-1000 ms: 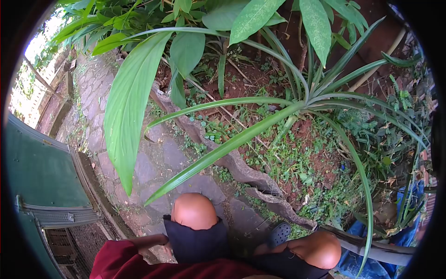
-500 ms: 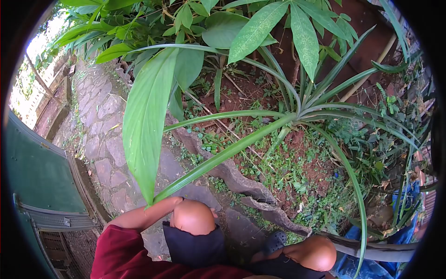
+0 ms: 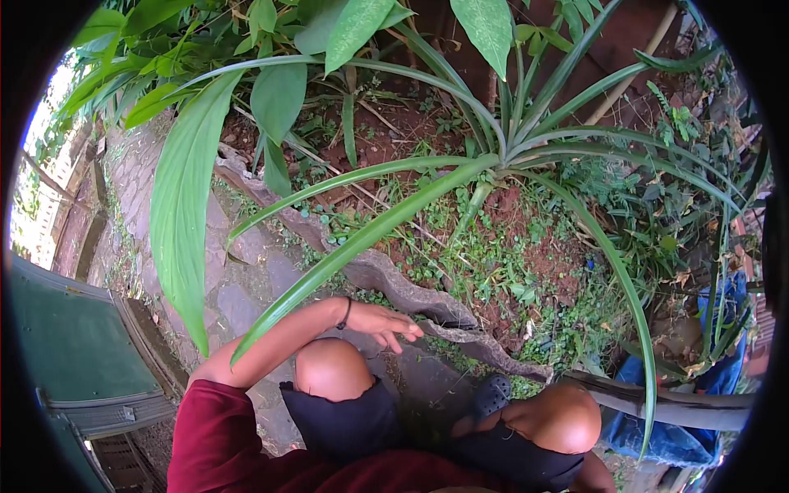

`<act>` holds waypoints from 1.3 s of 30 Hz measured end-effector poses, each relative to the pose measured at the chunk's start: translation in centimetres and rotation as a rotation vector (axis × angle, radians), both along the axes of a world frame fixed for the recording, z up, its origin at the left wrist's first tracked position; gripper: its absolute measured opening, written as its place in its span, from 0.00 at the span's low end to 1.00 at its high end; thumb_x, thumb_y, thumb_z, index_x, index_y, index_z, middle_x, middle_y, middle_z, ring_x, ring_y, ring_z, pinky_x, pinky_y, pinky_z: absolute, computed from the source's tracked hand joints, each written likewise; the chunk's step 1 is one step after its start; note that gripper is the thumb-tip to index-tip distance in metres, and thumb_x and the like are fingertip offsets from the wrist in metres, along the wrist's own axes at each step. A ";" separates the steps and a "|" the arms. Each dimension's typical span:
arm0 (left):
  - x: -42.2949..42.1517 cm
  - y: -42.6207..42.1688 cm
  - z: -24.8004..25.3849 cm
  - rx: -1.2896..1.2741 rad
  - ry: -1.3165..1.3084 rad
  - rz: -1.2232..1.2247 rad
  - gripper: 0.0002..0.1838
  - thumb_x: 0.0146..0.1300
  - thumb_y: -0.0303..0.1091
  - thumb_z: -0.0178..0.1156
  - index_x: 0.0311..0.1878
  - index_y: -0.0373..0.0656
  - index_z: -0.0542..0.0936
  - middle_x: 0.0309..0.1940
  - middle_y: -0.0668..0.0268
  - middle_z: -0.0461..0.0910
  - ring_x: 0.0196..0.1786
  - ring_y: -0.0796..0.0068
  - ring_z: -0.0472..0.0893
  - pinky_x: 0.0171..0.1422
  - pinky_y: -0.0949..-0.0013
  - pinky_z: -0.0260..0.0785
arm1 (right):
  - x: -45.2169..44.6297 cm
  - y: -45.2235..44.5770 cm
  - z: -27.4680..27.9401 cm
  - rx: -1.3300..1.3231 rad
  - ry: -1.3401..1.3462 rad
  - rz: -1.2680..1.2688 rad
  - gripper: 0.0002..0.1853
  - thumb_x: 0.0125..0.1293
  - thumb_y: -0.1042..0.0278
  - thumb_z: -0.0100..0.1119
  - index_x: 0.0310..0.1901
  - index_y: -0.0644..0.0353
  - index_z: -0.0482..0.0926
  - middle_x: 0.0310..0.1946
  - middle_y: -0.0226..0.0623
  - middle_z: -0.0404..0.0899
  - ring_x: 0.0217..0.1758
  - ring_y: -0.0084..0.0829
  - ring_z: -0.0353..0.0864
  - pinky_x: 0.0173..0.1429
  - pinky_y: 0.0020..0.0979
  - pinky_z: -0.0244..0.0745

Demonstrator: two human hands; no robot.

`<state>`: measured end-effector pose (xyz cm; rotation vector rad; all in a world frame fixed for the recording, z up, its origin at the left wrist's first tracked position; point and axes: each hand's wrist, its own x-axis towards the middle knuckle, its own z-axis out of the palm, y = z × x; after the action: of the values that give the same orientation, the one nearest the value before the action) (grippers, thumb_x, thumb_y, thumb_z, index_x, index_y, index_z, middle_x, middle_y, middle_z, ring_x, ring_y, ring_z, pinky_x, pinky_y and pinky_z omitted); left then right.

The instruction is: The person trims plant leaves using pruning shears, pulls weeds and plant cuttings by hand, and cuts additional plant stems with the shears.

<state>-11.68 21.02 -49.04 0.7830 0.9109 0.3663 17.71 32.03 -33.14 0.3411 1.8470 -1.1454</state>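
My left hand (image 3: 382, 323) reaches forward past my left knee (image 3: 333, 369), palm down, with its fingers apart and nothing in them. A dark band circles the wrist. The fingertips are near the wavy edging (image 3: 411, 296) of the planted bed. Over my forearm hangs a long green leaf (image 3: 362, 238) of a spiky plant. My right hand is not visible; only a bit of skin shows beside my right knee (image 3: 563, 419) at the bottom edge.
Broad leaves (image 3: 182, 214) hang at the left over a stone path (image 3: 238, 308). Low weeds (image 3: 526, 292) grow on reddish soil inside the bed. A green panel (image 3: 74, 337) stands at the left. Blue plastic sheeting (image 3: 666, 440) and a grey pipe (image 3: 657, 401) lie at the lower right.
My left arm has risen from beside my knee and stretched forward to the right, bringing the hand into full view near the edging. The view has shifted slightly, moving the plants left and up.
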 end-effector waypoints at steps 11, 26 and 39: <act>3.4 1.5 0.1 0.179 0.255 -0.222 0.33 0.75 0.58 0.42 0.71 0.42 0.64 0.62 0.60 0.70 0.57 0.70 0.77 0.67 0.64 0.64 | 0.5 -1.9 6.1 0.916 -0.154 -0.135 0.18 0.58 0.40 0.55 0.25 0.43 0.83 0.27 0.25 0.82 0.39 0.31 0.81 0.52 0.36 0.75; 3.2 1.0 -0.8 0.094 0.280 -0.235 0.29 0.74 0.53 0.48 0.67 0.41 0.67 0.60 0.61 0.74 0.57 0.70 0.78 0.63 0.68 0.68 | 6.3 -0.6 3.1 0.769 0.095 -0.508 0.13 0.52 0.50 0.62 0.37 0.43 0.80 0.32 0.30 0.82 0.38 0.35 0.81 0.41 0.35 0.75; 4.0 2.4 3.6 0.081 -0.004 -0.175 0.24 0.74 0.44 0.51 0.67 0.41 0.68 0.64 0.62 0.71 0.62 0.70 0.75 0.67 0.65 0.65 | 17.3 8.9 0.0 0.027 -0.027 -1.068 0.29 0.59 0.72 0.63 0.63 0.60 0.70 0.54 0.38 0.77 0.53 0.27 0.77 0.59 0.30 0.72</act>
<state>-7.63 23.42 -45.39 0.9292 0.8206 0.2522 35.03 40.95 -33.15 1.4603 1.6373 -1.7658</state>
